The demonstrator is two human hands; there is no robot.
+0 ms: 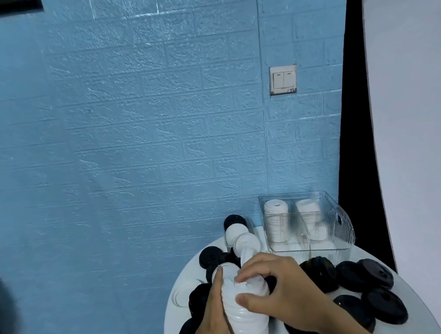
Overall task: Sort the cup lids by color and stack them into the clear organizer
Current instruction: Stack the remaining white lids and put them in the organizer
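A long stack of white lids (244, 311) lies across the round white table (415, 298). My left hand (216, 322) grips the stack from below and the left side. My right hand (278, 288) curls over its upper end, thumb pressing the side. The clear organizer (342, 233) stands at the table's back, with one white lid stack (276, 220) in its left compartment and another white stack (310, 220) in its right. Several black lids (381, 305) lie loose on the right, and more black lids (198, 302) on the left.
Loose white lids (242, 239) and a black lid (234, 221) pile up behind my hands, left of the organizer. A flat white lid (180, 296) lies near the table's left edge. A blue brick wall with a light switch (283, 80) rises behind.
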